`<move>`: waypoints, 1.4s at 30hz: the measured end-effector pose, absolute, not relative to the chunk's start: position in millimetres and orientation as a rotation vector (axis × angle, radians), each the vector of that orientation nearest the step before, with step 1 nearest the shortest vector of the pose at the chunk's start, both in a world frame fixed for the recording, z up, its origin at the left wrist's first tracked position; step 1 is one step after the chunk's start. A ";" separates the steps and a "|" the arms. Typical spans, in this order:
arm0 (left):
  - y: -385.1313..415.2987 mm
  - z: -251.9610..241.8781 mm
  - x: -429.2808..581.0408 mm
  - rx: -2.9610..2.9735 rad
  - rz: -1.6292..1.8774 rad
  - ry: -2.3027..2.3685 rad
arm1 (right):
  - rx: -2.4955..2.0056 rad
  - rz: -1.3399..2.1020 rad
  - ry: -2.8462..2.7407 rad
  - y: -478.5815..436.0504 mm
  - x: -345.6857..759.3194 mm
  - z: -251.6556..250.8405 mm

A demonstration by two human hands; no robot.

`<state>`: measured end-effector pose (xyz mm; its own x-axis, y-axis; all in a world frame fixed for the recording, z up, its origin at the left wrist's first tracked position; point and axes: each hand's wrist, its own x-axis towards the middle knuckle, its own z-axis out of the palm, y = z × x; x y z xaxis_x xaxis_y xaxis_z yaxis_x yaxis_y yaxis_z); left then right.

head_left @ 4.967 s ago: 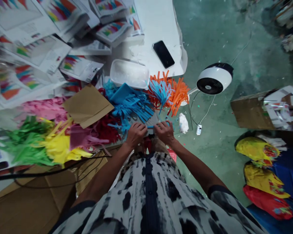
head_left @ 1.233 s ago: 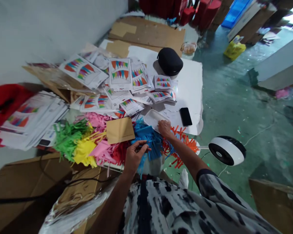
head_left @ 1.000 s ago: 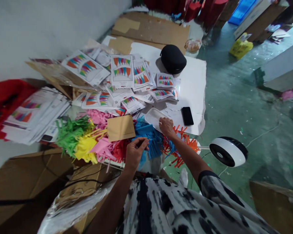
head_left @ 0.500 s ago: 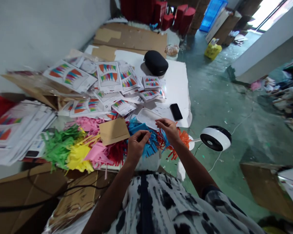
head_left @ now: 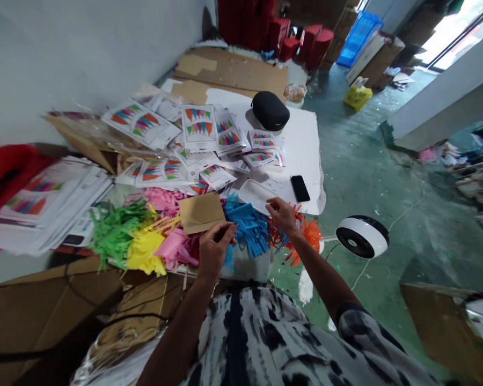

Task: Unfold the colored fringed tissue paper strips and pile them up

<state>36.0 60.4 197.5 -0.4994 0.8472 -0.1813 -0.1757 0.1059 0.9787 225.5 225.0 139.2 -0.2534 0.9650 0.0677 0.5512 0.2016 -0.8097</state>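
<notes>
I see bare surface between case and phone; tray, fringes crowd the near edge.

Shirt: white with black blotched print, short-sleeved.
Placket: dark strip down the front centre.
Right sleeve hem: dark edge.
Left hand, right hand: bare, as are both forearms.

Item pinched in left hand too small to tell; red sheet cut off at left edge.
</notes>
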 end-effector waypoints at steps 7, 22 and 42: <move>64.4 181.5 37.1 0.629 1.513 1.541 | -2.040 0.002 -2.110 287.2 333.7 139.5; 93.6 173.1 66.7 0.660 1.398 1.575 | -1.844 0.309 -2.702 295.0 242.0 100.9; 92.8 178.7 72.3 0.664 1.397 1.593 | -1.762 0.503 -2.542 292.7 231.1 82.6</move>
